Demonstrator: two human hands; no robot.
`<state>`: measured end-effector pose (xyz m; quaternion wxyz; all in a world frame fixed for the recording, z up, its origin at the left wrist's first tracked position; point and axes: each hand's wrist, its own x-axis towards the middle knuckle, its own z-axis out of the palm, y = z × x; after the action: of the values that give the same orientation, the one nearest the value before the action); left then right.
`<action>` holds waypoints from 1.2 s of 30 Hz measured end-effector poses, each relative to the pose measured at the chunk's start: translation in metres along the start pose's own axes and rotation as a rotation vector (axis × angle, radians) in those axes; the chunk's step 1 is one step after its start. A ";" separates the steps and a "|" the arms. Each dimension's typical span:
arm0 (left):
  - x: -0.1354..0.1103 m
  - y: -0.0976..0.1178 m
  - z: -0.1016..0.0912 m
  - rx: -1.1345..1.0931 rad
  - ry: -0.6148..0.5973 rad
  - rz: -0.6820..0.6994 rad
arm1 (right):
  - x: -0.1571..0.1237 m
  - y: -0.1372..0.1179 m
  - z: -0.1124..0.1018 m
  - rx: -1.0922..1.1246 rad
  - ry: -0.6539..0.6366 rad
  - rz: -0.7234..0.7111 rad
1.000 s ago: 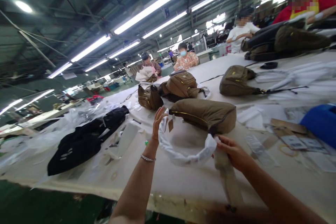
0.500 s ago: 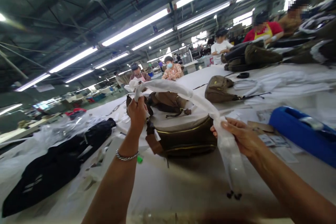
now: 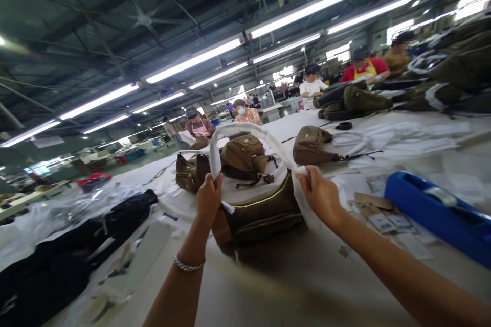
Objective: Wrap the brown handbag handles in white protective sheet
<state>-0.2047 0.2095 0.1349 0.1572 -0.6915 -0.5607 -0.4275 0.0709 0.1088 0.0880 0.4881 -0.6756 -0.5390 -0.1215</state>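
Note:
An olive-brown bag (image 3: 264,214) with gold zips hangs or stands just in front of me, its strap (image 3: 253,130) wrapped in white paper and arched above it. My left hand (image 3: 209,196) is closed around the strap's left side, close to the brown tab at the bag's end. On the other side my right hand (image 3: 318,191) pinches the white wrapping near the bag's right end. Whether the bag's underside touches the table cannot be made out. Behind the arch sit another brown bag (image 3: 241,153) and a smaller one (image 3: 190,171) to its left.
A blue tape dispenser (image 3: 437,214) lies at right beside paper tags (image 3: 387,219). One brown bag (image 3: 312,144) rests farther back; more bags (image 3: 441,82) are piled at far right. Black fabric (image 3: 76,250) and clear plastic (image 3: 49,214) cover the left. Several people work beyond the table.
My right hand has moved left and inward, narrowing the strap's arch, and the strap end with dark fittings no longer shows. My left hand sits lower on the strap. The camera view has shifted.

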 end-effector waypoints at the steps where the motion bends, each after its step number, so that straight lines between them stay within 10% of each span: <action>1: -0.002 0.002 -0.001 0.012 0.029 0.014 | 0.001 -0.001 0.003 -0.038 0.009 0.001; 6: -0.021 0.051 -0.001 -0.258 0.209 0.392 | 0.008 -0.002 0.004 0.132 -0.023 -0.003; 11: -0.041 0.132 0.038 -1.024 -0.343 0.215 | 0.007 -0.002 0.000 0.302 -0.029 -0.010; 14: -0.044 0.160 0.060 -1.116 -0.438 0.155 | 0.006 -0.001 0.002 0.324 -0.040 -0.015; 23: -0.034 0.175 0.078 -1.030 -0.400 0.034 | 0.014 0.013 -0.002 0.647 -0.270 0.089; 36: -0.045 0.185 0.082 -1.032 -0.396 0.011 | 0.019 0.005 -0.008 -0.033 -0.137 0.067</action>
<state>-0.0023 0.1787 0.1011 -0.3081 -0.7490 -0.2936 -0.5077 0.0854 0.1143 0.1029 0.4428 -0.7078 -0.5462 -0.0676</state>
